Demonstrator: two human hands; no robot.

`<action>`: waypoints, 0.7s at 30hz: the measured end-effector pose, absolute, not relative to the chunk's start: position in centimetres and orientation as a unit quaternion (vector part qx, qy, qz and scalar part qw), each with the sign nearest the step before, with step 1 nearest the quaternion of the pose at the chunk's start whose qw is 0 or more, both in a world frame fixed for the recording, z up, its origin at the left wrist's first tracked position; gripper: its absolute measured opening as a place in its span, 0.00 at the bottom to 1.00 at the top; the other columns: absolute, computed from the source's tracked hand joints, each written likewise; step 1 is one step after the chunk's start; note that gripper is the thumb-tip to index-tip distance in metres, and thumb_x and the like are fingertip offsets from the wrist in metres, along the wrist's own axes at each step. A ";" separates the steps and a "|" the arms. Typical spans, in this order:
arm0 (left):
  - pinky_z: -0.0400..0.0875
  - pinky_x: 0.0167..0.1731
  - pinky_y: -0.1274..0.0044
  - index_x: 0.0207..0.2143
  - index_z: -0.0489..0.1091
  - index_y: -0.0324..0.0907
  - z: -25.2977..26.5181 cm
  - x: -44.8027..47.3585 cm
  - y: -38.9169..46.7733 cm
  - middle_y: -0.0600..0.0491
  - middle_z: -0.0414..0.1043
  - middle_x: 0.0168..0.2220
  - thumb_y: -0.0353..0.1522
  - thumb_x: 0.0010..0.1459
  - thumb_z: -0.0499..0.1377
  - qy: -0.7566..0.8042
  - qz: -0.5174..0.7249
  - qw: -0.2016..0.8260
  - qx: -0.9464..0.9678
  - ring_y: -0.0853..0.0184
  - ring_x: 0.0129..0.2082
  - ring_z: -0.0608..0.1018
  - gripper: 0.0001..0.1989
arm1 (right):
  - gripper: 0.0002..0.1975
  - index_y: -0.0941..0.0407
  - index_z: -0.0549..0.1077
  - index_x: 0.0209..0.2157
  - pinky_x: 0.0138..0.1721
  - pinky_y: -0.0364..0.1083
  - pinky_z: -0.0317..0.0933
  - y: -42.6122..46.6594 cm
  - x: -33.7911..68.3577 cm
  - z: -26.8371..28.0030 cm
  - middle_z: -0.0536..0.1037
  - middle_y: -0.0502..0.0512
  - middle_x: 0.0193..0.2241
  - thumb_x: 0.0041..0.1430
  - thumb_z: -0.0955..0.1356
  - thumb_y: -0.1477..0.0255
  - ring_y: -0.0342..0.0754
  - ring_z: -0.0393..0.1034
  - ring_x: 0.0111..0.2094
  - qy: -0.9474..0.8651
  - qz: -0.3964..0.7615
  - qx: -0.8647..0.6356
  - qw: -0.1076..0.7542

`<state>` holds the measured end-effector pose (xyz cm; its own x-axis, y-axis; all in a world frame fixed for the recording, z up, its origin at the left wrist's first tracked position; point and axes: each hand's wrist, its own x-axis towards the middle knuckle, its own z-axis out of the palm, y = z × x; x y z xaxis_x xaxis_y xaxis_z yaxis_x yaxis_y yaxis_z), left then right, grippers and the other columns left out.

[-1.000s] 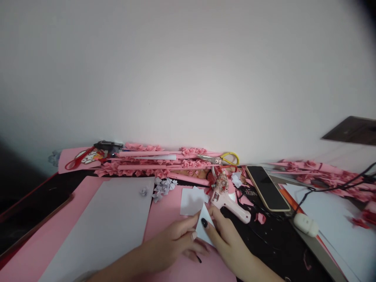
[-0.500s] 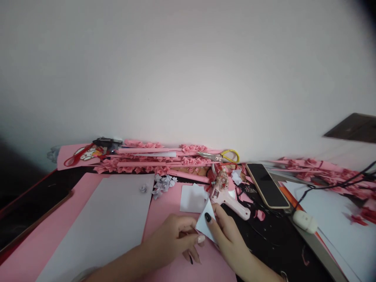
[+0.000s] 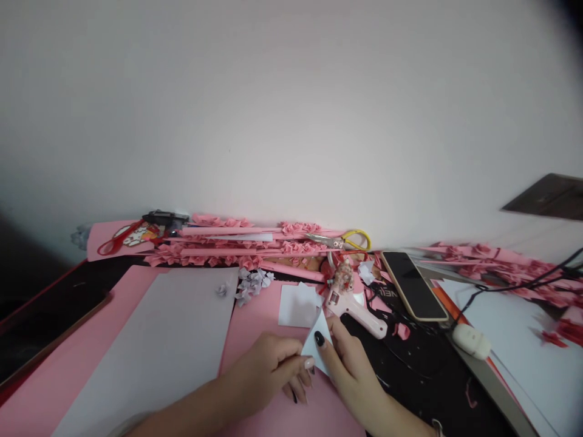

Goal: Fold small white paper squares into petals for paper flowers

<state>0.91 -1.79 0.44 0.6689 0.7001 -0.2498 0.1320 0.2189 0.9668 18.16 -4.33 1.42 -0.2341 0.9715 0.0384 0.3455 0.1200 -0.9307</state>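
Observation:
A small folded piece of white paper (image 3: 317, 347) is held above a pink sheet (image 3: 255, 331). My right hand (image 3: 353, 364) pinches it from the right, with the thumb lying across its face. From the left, my left hand (image 3: 277, 370) has its thumb and index finger closed at the paper's left corner, the other fingers curled below. Just beyond the hands lie flat white paper squares (image 3: 296, 305). Small folded white paper flowers (image 3: 254, 284) are heaped to the left of these squares.
A pink glue gun (image 3: 359, 312) lies beside my right hand, with a phone (image 3: 414, 285) and white earbud case (image 3: 471, 342) further right. Yellow-handled scissors (image 3: 355, 240) rest on pink paper-flower stems (image 3: 214, 252) along the wall. A large white sheet (image 3: 159, 346) covers the left side.
My left thumb and fingers have closed in slightly at the paper's left corner. My right hand keeps its pinch, and the view has shifted very slightly.

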 end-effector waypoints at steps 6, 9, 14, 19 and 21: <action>0.72 0.24 0.78 0.25 0.68 0.36 0.4 1.1 -1.6 0.52 0.71 0.21 0.37 0.58 0.53 0.351 0.202 0.696 0.593 0.68 0.21 0.78 0.14 | 0.11 0.55 0.60 0.32 0.23 0.41 0.50 -4.3 18.1 1.1 0.62 0.46 0.21 0.66 0.57 0.63 0.42 0.54 0.22 -0.657 0.430 -0.497 0.368; 0.72 0.24 0.78 0.24 0.68 0.36 0.5 1.2 -1.7 0.52 0.71 0.20 0.37 0.57 0.53 0.356 0.206 0.693 0.592 0.68 0.21 0.78 0.15 | 0.11 0.55 0.60 0.33 0.23 0.41 0.50 -4.4 18.2 1.0 0.61 0.46 0.21 0.66 0.57 0.63 0.42 0.53 0.21 -0.657 0.431 -0.499 0.365; 0.72 0.22 0.79 0.24 0.71 0.34 0.5 0.9 -1.7 0.48 0.75 0.22 0.37 0.56 0.55 0.337 0.215 0.714 0.574 0.67 0.21 0.79 0.15 | 0.16 0.55 0.60 0.29 0.23 0.42 0.50 -4.3 18.2 0.9 0.63 0.48 0.21 0.65 0.57 0.59 0.42 0.56 0.21 -0.654 0.444 -0.491 0.365; 0.69 0.18 0.81 0.23 0.72 0.33 0.5 0.5 -1.4 0.47 0.76 0.22 0.37 0.55 0.58 0.316 0.218 0.750 0.539 0.67 0.18 0.78 0.15 | 0.20 0.56 0.59 0.25 0.20 0.41 0.48 -4.0 18.3 0.8 0.62 0.47 0.19 0.62 0.60 0.55 0.40 0.54 0.19 -0.601 0.521 -0.473 0.379; 0.68 0.17 0.81 0.23 0.71 0.34 0.5 0.5 -1.3 0.47 0.77 0.22 0.38 0.54 0.59 0.310 0.221 0.764 0.521 0.68 0.16 0.78 0.15 | 0.21 0.56 0.60 0.24 0.18 0.40 0.47 -3.9 18.3 0.6 0.63 0.47 0.19 0.61 0.60 0.53 0.39 0.54 0.18 -0.579 0.545 -0.468 0.384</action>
<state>0.46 -1.29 0.50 0.7100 0.6608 -0.2435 -0.0149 0.3598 0.9329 18.33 -3.85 0.58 -0.2661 0.9617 -0.0654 0.1235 -0.0333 -0.9918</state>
